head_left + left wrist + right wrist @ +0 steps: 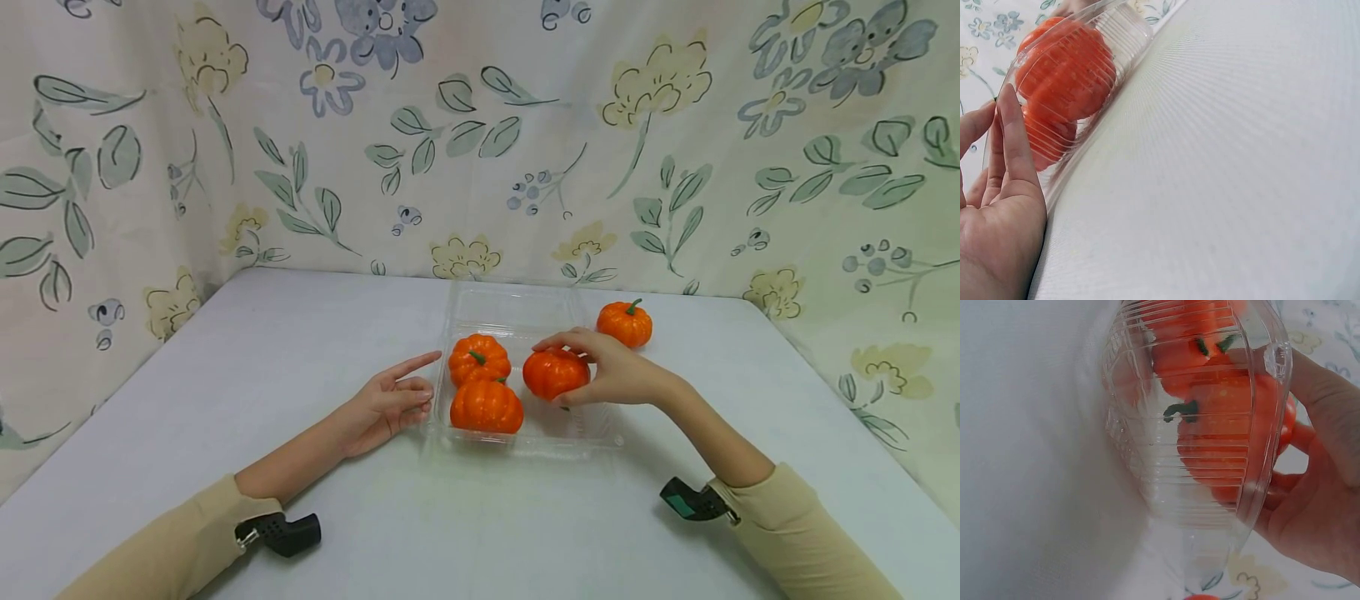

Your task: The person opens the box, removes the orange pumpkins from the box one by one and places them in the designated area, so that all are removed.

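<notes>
A clear plastic container (540,432) with its lid (517,302) folded back stands on the table. Inside, on its left, are two small orange pumpkins, a rear one (480,357) and a front one (487,407). My right hand (611,371) grips a third, redder pumpkin (553,375) over the container's right half, thumb in front and fingers behind. Through the ribbed wall in the right wrist view, its green stem (1183,410) points sideways. My left hand (386,410) pinches the container's left rim between thumb and fingers, the index finger stretched along the side.
Another orange pumpkin (624,324) sits on the white table (315,325) behind my right hand, outside the container. A flowered curtain (480,142) hangs along the table's back and sides. Black wrist cameras are strapped to both sleeves.
</notes>
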